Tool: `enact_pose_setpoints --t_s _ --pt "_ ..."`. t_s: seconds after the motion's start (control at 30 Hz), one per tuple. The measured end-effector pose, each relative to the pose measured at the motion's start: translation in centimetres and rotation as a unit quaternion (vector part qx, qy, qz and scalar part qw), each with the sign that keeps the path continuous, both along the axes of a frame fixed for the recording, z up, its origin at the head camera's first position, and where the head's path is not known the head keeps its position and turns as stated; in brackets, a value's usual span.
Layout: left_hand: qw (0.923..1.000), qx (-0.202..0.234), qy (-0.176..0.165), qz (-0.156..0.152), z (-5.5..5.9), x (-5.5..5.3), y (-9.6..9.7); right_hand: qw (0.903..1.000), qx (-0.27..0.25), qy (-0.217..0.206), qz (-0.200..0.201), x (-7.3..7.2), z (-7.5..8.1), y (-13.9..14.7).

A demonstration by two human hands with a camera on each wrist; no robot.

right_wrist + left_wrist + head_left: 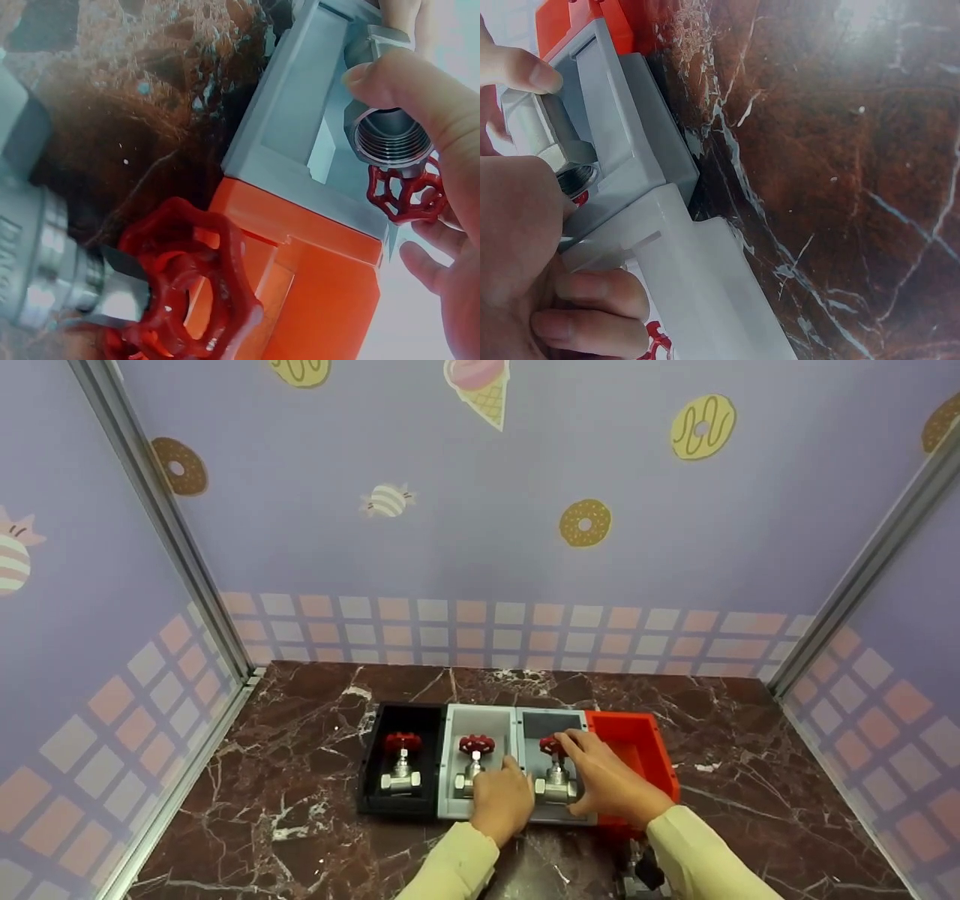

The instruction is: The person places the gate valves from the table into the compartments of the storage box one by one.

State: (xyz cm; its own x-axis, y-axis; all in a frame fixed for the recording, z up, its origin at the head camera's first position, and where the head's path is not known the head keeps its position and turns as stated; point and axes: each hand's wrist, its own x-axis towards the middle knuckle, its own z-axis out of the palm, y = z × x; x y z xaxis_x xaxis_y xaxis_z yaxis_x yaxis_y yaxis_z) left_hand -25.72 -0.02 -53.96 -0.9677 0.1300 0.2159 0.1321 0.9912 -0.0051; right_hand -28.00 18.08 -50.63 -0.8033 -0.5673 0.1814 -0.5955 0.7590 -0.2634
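Note:
A steel valve [555, 789] with a red handwheel [409, 191] stands in the grey bin [300, 105]. My right hand [611, 780] grips it, thumb on the threaded steel body and fingers by the handwheel. My left hand [504, 799] is over the white bin [697, 277], close to the gripped valve's left end. Its lower fingers [604, 292] are curled; its thumb and index tips are hidden, so a hold cannot be made out. Partly covered by that hand, another red-wheeled valve [476, 746] sits in the white bin. A similar valve [401, 780] occupies the black bin [367, 780].
An orange-red bin [626, 727] adjoins the grey one at the right end of the row. Another valve [641, 877] lies on the dark marbled table [300, 780] near my right forearm, its red handwheel [187, 300] large in the right wrist view. Patterned walls [480, 547] enclose the table.

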Motion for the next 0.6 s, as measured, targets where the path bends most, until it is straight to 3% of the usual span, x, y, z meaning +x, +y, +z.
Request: enact_pose_setpoints --t_s 0.17,0.3,0.6 --pt "0.9999 0.003 0.013 -0.001 -0.1 0.1 -0.1 0.9999 0.011 0.005 0.006 -0.5 0.0 0.0" --pt "1.0 0.002 0.004 0.002 -0.1 0.0 -0.1 0.9997 0.023 -0.002 0.007 -0.9 -0.2 -0.1" --pt "0.9999 0.008 -0.008 0.003 0.0 -0.1 0.0 0.9977 0.046 -0.049 -0.007 -1.4 0.2 -0.8"
